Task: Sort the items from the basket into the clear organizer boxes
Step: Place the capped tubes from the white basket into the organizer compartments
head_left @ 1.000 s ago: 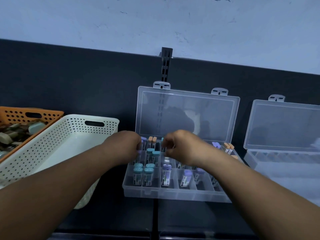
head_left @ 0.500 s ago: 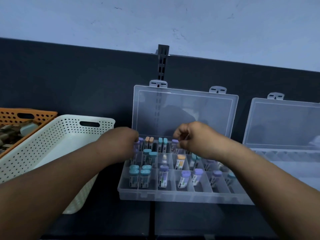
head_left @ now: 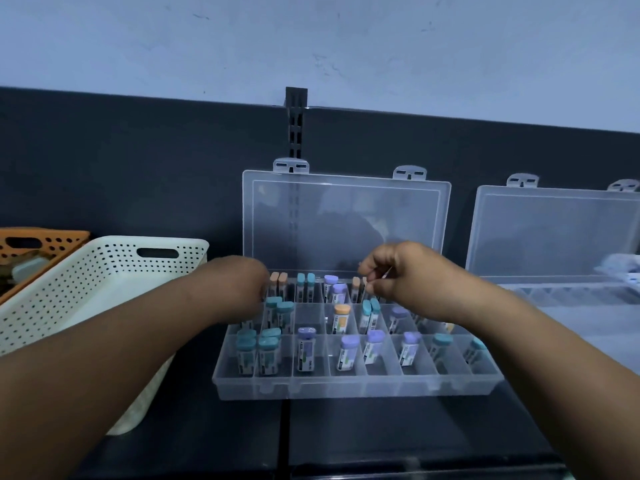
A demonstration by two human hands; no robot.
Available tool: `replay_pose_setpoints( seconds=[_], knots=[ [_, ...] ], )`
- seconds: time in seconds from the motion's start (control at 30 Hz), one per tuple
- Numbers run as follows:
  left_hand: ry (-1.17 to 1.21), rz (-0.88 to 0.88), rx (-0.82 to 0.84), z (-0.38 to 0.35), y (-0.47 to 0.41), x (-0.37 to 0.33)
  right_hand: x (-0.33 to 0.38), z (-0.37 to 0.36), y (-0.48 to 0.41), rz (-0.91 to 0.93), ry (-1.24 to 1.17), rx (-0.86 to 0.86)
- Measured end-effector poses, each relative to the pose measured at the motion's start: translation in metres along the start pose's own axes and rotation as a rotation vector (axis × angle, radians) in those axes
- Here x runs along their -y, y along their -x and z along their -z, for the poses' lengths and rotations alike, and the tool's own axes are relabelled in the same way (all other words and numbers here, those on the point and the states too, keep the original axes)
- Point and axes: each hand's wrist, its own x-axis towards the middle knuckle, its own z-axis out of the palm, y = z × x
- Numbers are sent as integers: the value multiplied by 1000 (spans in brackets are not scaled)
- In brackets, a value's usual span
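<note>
Change: the gap between the two hands is wider than a second ago. The right hand [head_left: 401,275] has shifted toward 3 o'clock, uncovering more of the middle compartments. The left hand [head_left: 239,285] sits about where it was.
Left arm: reaches in from 7 o'clock, forearm passing over the near corner of the white basket [head_left: 104,271].
Right arm: reaches in from 5 o'clock, crossing the right end of the organizer box [head_left: 346,389].
Left hand: back turned to the camera, over the box's 10 o'clock corner. Its fingers dip out of sight behind the knuckles, so its grasp cannot be told.
Right hand: above the back row at about 1 o'clock, fingers curled tight, thumb against fingertips. It pinches a thin pale sliver [head_left: 383,276] (too small to identify).
Organizer box: centre of the dark counter, its clear lid [head_left: 346,220] standing upright at 12 o'clock.
Contents: teal-capped vials [head_left: 273,341] stand clustered in the left compartments, and purple-capped vials [head_left: 348,351] stand along the front row. One orange-capped vial [head_left: 341,317] stands in the middle row.
White basket: at 9 o'clock of the box, just beside it.
Orange basket [head_left: 41,240]: behind the white one, partly cut off by the frame edge.
Second organizer box [head_left: 554,296]: at 3 o'clock, lid also raised.
</note>
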Motion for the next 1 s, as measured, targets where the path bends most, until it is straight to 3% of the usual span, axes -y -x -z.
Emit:
replay_pose_setpoints(
  seconds=[0.6,1.0],
  knots=[
    [203,-21,-157,-1,9,5,43,-47,-19,176,193,158],
    [227,-14,-108,-17,-9,-7,55,-78,-49,183,506,194]
  ],
)
